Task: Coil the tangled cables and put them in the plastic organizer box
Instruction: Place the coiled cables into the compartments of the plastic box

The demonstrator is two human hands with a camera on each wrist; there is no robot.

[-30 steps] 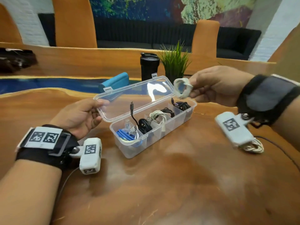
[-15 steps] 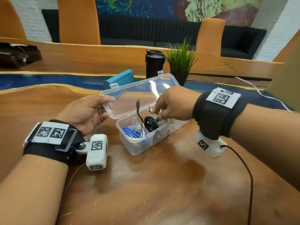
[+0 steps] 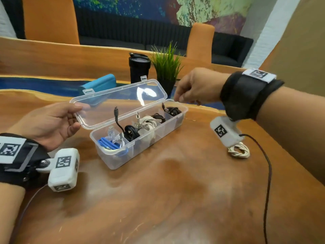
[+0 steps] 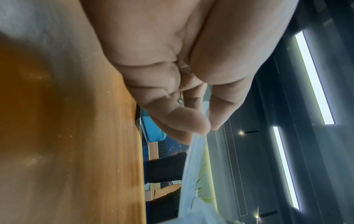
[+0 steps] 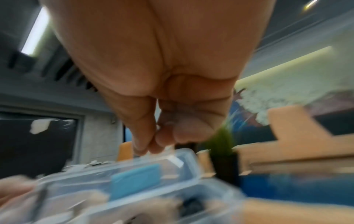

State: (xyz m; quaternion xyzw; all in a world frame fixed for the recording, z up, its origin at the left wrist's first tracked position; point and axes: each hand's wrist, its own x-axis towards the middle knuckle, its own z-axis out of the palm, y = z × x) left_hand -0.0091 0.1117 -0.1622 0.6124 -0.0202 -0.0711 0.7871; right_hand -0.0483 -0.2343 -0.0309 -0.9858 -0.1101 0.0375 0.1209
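A clear plastic organizer box (image 3: 140,148) stands on the wooden table with its lid (image 3: 119,104) raised. My left hand (image 3: 78,117) pinches the lid's left corner, thumb on top; the left wrist view shows this left hand (image 4: 208,127) on the lid (image 4: 191,166). Coils fill the compartments: a blue cable (image 3: 108,144), a black cable (image 3: 131,132), a white cable (image 3: 146,122) and more black cables (image 3: 173,110). My right hand (image 3: 179,99) hovers over the box's right end with curled fingers and holds nothing; its fingertips (image 5: 139,145) are bunched together. Another white coil (image 3: 239,151) lies on the table to the right.
Behind the box stand a black tumbler (image 3: 139,67), a small potted plant (image 3: 165,67) and a teal case (image 3: 98,83). A thin black cord (image 3: 267,173) runs from my right wrist camera across the table. Bare wood lies in front of the box.
My right hand held a white coil above the box, reached down into it, then lifted away to the right without the coil. My left hand kept hold of the lid.
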